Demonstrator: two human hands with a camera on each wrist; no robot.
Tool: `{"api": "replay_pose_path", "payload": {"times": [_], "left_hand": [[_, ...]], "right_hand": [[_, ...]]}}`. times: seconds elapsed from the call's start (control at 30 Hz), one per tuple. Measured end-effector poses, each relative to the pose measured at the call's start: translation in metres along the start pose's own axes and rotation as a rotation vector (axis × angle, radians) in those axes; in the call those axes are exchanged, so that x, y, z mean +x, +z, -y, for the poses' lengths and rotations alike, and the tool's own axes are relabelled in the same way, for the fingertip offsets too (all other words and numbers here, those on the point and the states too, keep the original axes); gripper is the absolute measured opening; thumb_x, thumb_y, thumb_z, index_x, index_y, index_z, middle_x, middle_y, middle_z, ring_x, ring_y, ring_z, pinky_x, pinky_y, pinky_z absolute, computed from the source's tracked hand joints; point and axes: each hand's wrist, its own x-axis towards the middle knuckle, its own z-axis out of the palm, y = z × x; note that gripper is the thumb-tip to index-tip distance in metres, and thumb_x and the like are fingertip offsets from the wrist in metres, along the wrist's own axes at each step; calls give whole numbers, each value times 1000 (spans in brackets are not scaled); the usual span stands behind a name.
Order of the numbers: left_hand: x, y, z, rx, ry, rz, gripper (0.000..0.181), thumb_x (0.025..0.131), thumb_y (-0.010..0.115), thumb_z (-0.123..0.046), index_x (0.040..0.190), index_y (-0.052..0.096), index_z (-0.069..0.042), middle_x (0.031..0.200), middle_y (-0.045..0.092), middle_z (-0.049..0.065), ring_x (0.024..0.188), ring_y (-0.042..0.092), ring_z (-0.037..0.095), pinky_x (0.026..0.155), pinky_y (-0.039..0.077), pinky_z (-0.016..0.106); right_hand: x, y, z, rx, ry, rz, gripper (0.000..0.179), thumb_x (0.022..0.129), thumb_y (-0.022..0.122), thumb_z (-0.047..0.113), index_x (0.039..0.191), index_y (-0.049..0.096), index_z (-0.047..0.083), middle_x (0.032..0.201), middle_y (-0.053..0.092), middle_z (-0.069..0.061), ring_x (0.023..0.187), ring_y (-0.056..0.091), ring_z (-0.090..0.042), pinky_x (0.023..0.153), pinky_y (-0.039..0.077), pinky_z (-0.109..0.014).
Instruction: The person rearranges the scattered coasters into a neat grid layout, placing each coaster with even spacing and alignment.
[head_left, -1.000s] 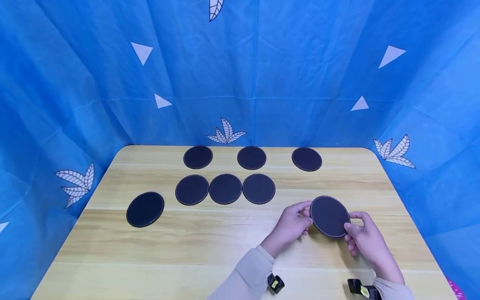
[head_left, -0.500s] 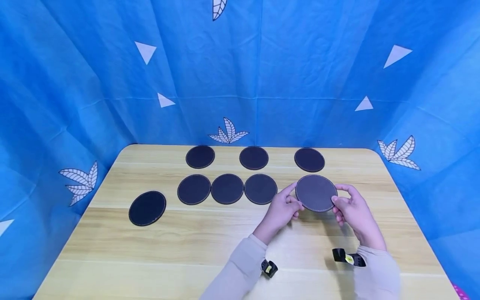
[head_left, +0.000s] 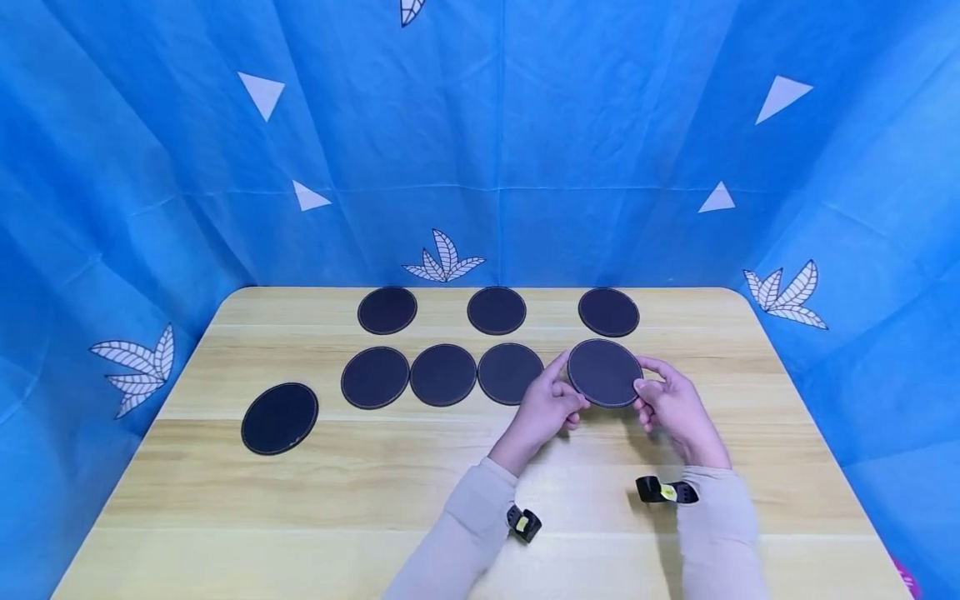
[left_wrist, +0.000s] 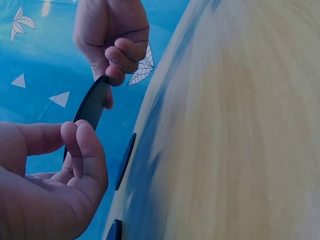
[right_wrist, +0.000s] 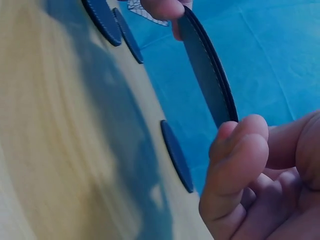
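Both hands hold one round black coaster (head_left: 604, 372) with pale stitching round its rim. My left hand (head_left: 546, 408) pinches its left edge, and my right hand (head_left: 675, 408) grips the right edge between thumb and fingers. In the right wrist view the coaster (right_wrist: 207, 65) is lifted off the table, seen edge-on, its rim looking layered. Just left of it, three like coasters (head_left: 443, 375) lie side by side in a row; the left hand's index finger is close to the rightmost coaster (head_left: 511, 373). Behind the held one lies another coaster (head_left: 608, 312).
Two more coasters, one at the back left (head_left: 387, 310) and one at the back middle (head_left: 497, 310), lie spaced apart along the far edge. A single coaster (head_left: 280, 418) lies at the left of the wooden table (head_left: 225, 533). A blue patterned curtain (head_left: 600, 150) surrounds the table.
Both hands have carried the coaster away from the near right, forward and leftward, up to the right end of the row of three. The coasters on the table have stayed put.
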Motion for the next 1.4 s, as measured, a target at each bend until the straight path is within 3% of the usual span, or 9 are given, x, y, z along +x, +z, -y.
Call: {"api": "replay_pose_path", "payload": {"times": [0.1,0.2,0.4,0.73,1.03,1.4], "left_hand": [[0,1,3,-29,-30,8,81,93,58,12,162,24,-14,90,67,26,56,56,14,56,55,26],[0,1,6,-54,-57,16,83,93,57,11,163,19,-13,93,67,26,56,56,13,53,54,24],[0,2,9,-69,-90,11,84,93,56,7,163,13,-11,96,70,23,56,57,12,51,53,23],[-1,3,11,-62,-122,17,85,94,55,4,163,7,-7,90,70,13,58,58,13,53,53,23],[-5,9,11,9,-150,58,80,94,55,2,161,12,-2,84,68,7,58,58,13,54,53,23],[-6,10,16,75,-179,97,81,95,55,0,159,6,5,85,70,11,56,56,12,51,52,22]], "right_hand": [[3,3,-5,25,4,-25,48,103,46,-1,150,34,-2,70,58,-6,49,51,-11,45,47,-24],[4,5,-7,49,6,-54,48,103,47,-1,150,34,-2,70,60,-6,49,53,-11,46,48,-24],[10,14,-10,88,18,-116,50,103,47,-2,150,33,-2,69,61,-7,49,55,-10,45,50,-24],[18,30,-18,17,47,-183,48,103,44,-3,150,34,2,68,58,-7,49,55,-11,45,52,-27],[21,36,-23,-1,69,-162,50,103,44,-2,151,32,0,69,57,-8,50,58,-13,47,56,-31],[24,39,-24,-148,44,-140,52,99,47,-4,149,36,-8,80,63,-18,53,61,-16,49,57,-34]]}}
